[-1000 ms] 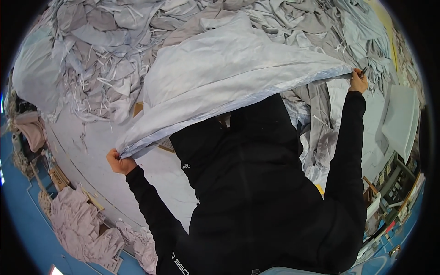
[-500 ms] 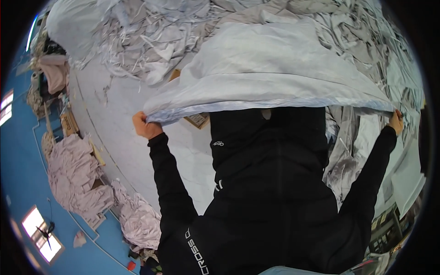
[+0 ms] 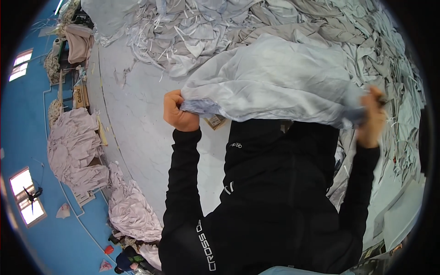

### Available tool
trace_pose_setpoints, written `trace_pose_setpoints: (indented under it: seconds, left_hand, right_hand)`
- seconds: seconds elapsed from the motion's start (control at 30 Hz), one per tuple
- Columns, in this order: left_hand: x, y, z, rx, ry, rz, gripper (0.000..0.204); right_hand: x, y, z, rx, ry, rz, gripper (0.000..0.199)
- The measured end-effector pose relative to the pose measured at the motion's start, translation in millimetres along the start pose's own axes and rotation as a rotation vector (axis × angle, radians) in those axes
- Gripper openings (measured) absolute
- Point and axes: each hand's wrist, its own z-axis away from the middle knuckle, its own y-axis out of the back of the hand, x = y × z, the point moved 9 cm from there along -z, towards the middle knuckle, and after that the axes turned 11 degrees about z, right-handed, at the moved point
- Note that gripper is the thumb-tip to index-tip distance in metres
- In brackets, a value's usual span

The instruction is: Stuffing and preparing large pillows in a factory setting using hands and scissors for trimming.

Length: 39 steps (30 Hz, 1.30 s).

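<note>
A wide piece of pale grey-white cloth [image 3: 279, 78] with a bluish near edge stretches across in front of my body, its far part spreading toward a fabric heap. My left hand [image 3: 180, 112] is closed in a fist round its left corner, where the bluish side shows. At the cloth's right end, my right hand [image 3: 372, 119] is raised and smeared by motion. The cloth's corner bunches up against its fingers, which look closed on it. Between the hands the near edge sags a little.
A large heap of loose grey and white cloth [image 3: 197, 34] covers the far side and the right. Pale pink fabric piles [image 3: 75, 151] lie at the left, by a blue wall [image 3: 34, 146]. A cardboard box [image 3: 81, 95] stands there. A small brown box [image 3: 214, 121] shows under the cloth.
My hands have come closer together, the left moving right and the right moving left and slightly up. The cloth between them has slackened and bunched. The view has shifted a little.
</note>
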Motion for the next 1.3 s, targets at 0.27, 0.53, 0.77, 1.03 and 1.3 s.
trace_pose_setpoints:
  seconds: [0.27, 0.53, 0.77, 1.03, 1.3]
  left_hand:
    - [67.9, -80.8, -39.1, -0.136, 0.048, 0.265, 0.028]
    - [80.4, -123.4, -39.6, -0.348, 0.095, 0.208, 0.019]
    - [104.2, -120.0, -49.3, -0.351, 0.018, 0.286, 0.016]
    - [57.2, -111.5, -54.7, -0.391, -0.022, 0.167, 0.011]
    - [-41.8, -61.0, -82.2, -0.209, -0.029, 0.037, 0.008]
  right_hand:
    - [-57.2, -234.9, 104.3, -0.703, 0.099, -0.205, 0.087]
    - [-57.8, -217.2, 77.0, -0.509, 0.126, -0.320, 0.024]
    - [-76.9, -172.8, 55.1, -0.425, 0.274, -0.386, 0.017]
    - [-124.1, -81.1, -11.2, -0.233, 0.307, -0.670, 0.008]
    - [-186.5, 36.2, -36.0, 0.615, 0.986, 0.741, 0.023]
